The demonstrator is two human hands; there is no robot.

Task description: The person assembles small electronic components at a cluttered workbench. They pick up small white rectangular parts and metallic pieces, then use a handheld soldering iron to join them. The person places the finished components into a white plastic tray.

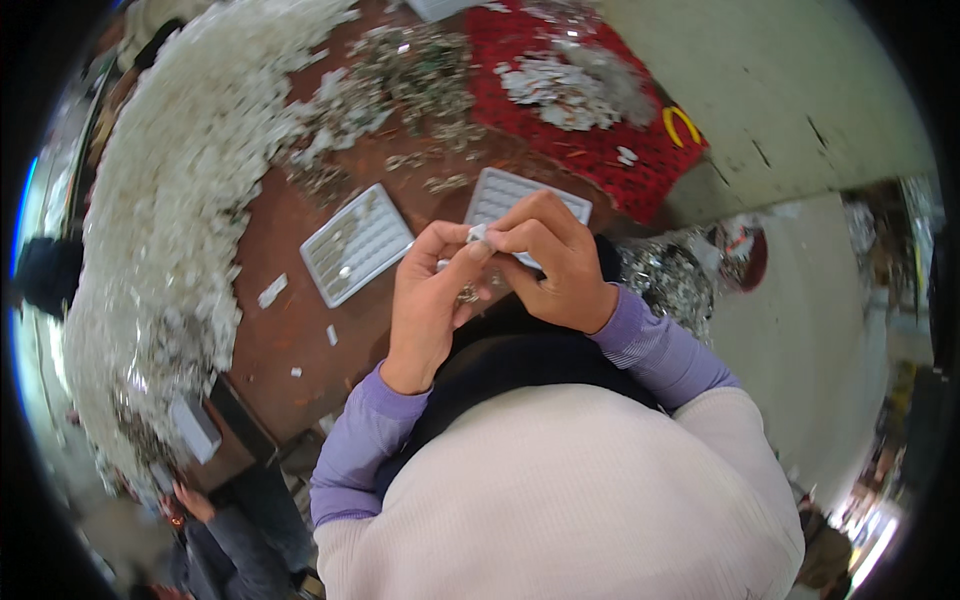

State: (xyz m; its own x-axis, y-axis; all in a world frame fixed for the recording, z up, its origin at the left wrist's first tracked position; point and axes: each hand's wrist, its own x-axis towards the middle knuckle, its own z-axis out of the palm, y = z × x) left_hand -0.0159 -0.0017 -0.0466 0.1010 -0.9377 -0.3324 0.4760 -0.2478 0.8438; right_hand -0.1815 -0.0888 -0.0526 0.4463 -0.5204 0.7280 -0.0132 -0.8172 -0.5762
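Observation:
My left hand [430, 295] and my right hand [553, 262] meet above the brown table edge. Between their fingertips they pinch a small white plastic piece [478, 233]. A few small metal parts [467, 294] lie in my left palm. Just beyond the hands lies a white grid tray [497, 190], partly hidden by my right hand. A second white grid tray [356, 243] sits to the left with one small part in it. Both forearms wear purple sleeves.
A huge heap of white plastic pieces [170, 200] curves along the table's left side. Piles of small metal parts [415, 75] lie at the back. A red cloth [600, 140] holds more pieces. Another person [215, 540] sits at lower left. A bag of shiny parts [670, 280] lies right.

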